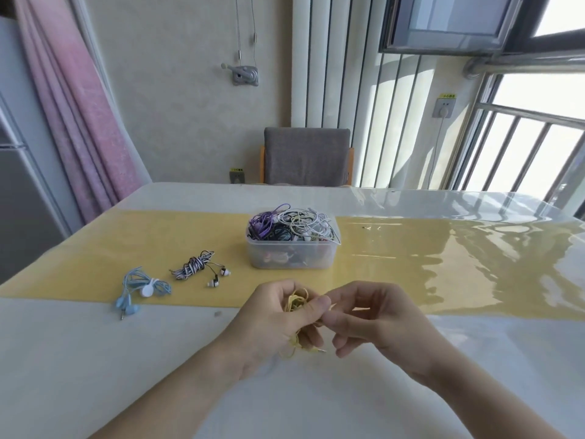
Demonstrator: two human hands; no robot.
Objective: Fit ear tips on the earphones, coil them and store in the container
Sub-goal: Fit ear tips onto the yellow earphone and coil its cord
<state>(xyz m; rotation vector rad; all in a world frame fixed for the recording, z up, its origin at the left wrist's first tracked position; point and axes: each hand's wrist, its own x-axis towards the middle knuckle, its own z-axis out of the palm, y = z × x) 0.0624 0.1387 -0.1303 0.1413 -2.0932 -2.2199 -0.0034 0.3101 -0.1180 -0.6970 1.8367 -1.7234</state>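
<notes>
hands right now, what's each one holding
Left hand: grips the coiled yellow earphones.
Right hand: pinches the same yellow cable by the left thumb.

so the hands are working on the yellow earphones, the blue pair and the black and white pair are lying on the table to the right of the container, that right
Not quite. The head view shows the blue pair and the black and white pair lying on the table to the left of the container, not the right. Both the left hand and right hand do hold the yellow earphones.
</notes>
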